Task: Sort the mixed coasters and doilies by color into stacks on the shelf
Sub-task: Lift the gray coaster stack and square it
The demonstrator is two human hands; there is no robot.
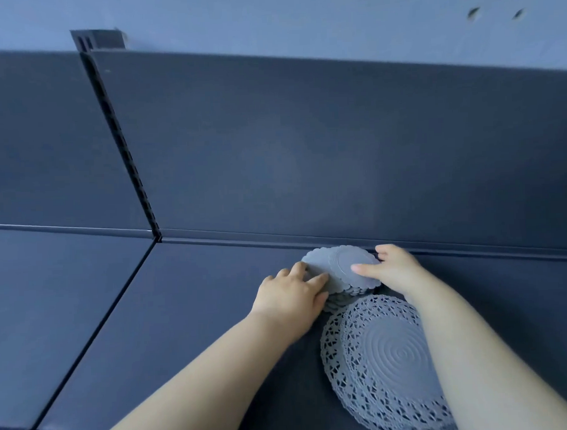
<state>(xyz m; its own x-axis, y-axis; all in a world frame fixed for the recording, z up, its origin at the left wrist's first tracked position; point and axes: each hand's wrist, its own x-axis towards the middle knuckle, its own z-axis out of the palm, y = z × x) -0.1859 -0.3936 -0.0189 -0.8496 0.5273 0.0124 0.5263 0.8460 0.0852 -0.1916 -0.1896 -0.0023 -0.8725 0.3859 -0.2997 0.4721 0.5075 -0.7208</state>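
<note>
A loose pile of small grey scalloped coasters [341, 264] lies on the dark shelf [189, 308] against its back edge. My left hand [291, 295] rests on the pile's left side with fingers pressed onto the coasters. From the right, my right hand [390, 269] grips the top coaster, thumb on its upper face and fingers behind it. Nearer to me lies a stack of larger grey lace doilies [383, 359], partly covered by my right forearm.
The shelf's dark back panel [305, 149] rises directly behind the coasters. A slotted upright post [119, 140] and a seam [96, 324] divide this shelf board from the one on the left. A pale wall [301, 18] shows above.
</note>
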